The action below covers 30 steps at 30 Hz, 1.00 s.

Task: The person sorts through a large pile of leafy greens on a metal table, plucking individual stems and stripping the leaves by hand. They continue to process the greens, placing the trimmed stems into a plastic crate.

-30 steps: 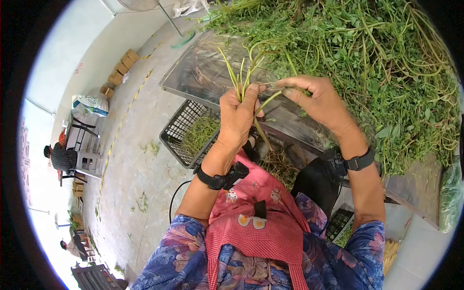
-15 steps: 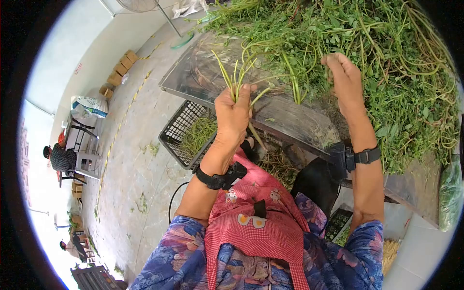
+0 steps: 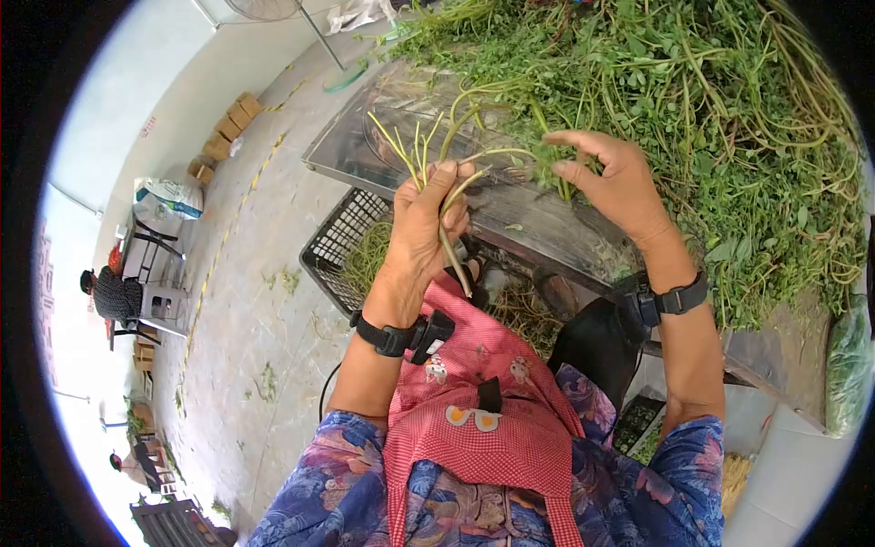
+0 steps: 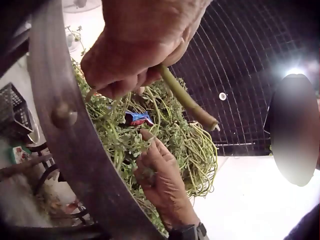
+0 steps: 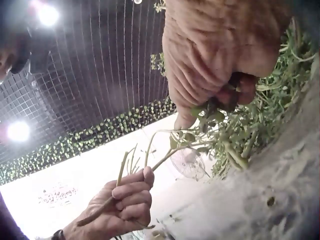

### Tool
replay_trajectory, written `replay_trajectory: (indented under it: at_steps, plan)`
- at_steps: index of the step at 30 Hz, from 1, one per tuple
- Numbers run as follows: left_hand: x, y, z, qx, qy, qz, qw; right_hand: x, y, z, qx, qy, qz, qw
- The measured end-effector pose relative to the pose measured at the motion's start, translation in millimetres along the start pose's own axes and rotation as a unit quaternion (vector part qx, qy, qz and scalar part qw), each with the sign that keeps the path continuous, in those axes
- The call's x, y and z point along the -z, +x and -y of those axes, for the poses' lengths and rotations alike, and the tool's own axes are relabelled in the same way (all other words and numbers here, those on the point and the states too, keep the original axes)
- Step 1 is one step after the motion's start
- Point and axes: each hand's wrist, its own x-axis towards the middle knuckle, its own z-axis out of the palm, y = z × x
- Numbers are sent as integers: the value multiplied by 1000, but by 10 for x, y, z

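1. While clamped tight in the left hand [image 3: 421,223], a small bundle of stripped green stems [image 3: 428,146] fanned up above the fist; lower ends poked out below toward the red apron [image 3: 474,428]; same grip visible from the right wrist view, fingers [image 5: 131,196] curled round the stalks.
2. Right hand [image 3: 615,182] held up just beside the bundle, thumb and fingertips pinching a leafy sprig [image 5: 210,112]; stalk of that sprig arched across to the left fist.
3. From the left wrist view, one thick stem [image 4: 187,100] jutted out from under the clenched left hand; right hand sat lower down against the greens.
4. Big heap of leafy greens [image 3: 693,100] piled on the metal table [image 3: 547,228], right behind and beside the right hand; touching the heap or not, couldn't tell.
5. Black plastic crate [image 3: 342,242] on the floor under the table edge, some green stalks lying in it.
6. Black wrist straps on both arms; floral sleeves [image 3: 337,474] below; cardboard boxes [image 3: 228,128] along the far wall; seated person [image 3: 109,294] way off to the left.
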Motion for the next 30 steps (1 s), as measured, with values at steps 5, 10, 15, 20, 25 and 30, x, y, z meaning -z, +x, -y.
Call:
replay_trajectory:
  at_steps: [5, 10, 15, 20, 25, 30]
  plan:
    - [32, 21, 52, 3, 15, -18, 1000, 17, 15, -45, -35, 63, 80, 994]
    - [16, 38, 59, -7, 19, -38, 999, 9, -3, -33, -86, 75, 126, 985]
    - [-24, 28, 34, -17, 42, -26, 999, -1, -15, -48, -66, 56, 132, 987]
    - [-71, 9, 54, -33, 71, -37, 996, -16, -19, -35, -69, 36, 142, 987]
    - [-108, 6, 103, -65, 125, -57, 988, -59, -11, -78, -69, -7, 60, 996]
    - [-128, -95, 200, -66, 129, -46, 988, 161, 79, -43, -281, 295, -212, 888]
